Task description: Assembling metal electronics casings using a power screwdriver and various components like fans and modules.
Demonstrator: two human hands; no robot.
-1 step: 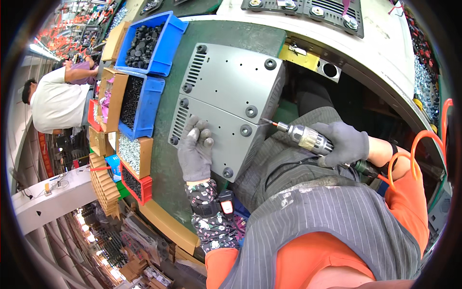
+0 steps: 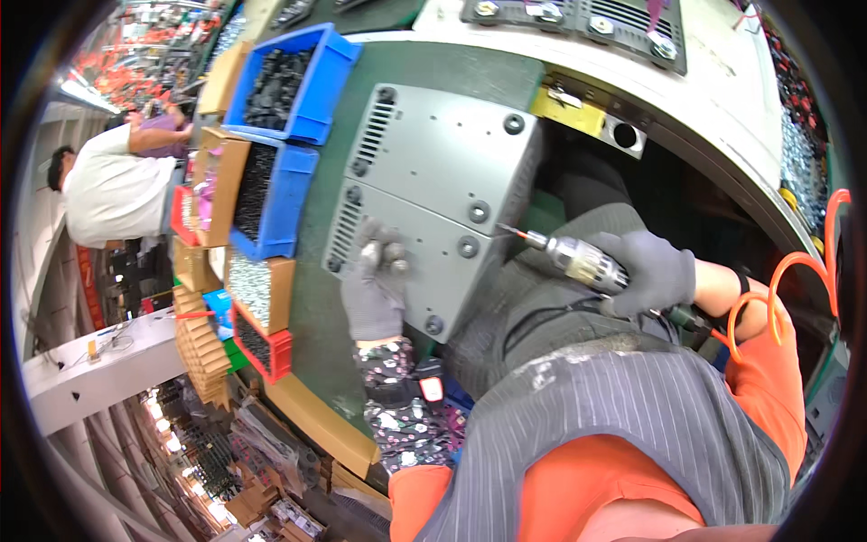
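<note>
Two grey metal covers [image 2: 433, 149] lie side by side, with slotted vents, small holes and round black feet at their corners. Over the nearer cover rests my left hand [image 2: 375, 285] in a grey glove, its fingers curled together; whatever they may hold is hidden. My right hand [image 2: 652, 271], also gloved, is wrapped round a power screwdriver [image 2: 578, 260]. Its thin bit points left, close to the covers' right edge near the seam. An orange coiled hose [image 2: 784, 262] hangs beside my right arm.
Blue bins of black feet [image 2: 278, 86] and dark screws [image 2: 254, 194] line the left side. Below them are a cardboard box of silvery screws [image 2: 250, 287] and a red bin [image 2: 262, 345]. More vented panels [image 2: 623, 27] lie at the back. A person in white [image 2: 117, 185] stands far left.
The whole view has shifted slightly to the right and blurred. Both hands, the screwdriver and the covers keep nearly the same places relative to one another.
</note>
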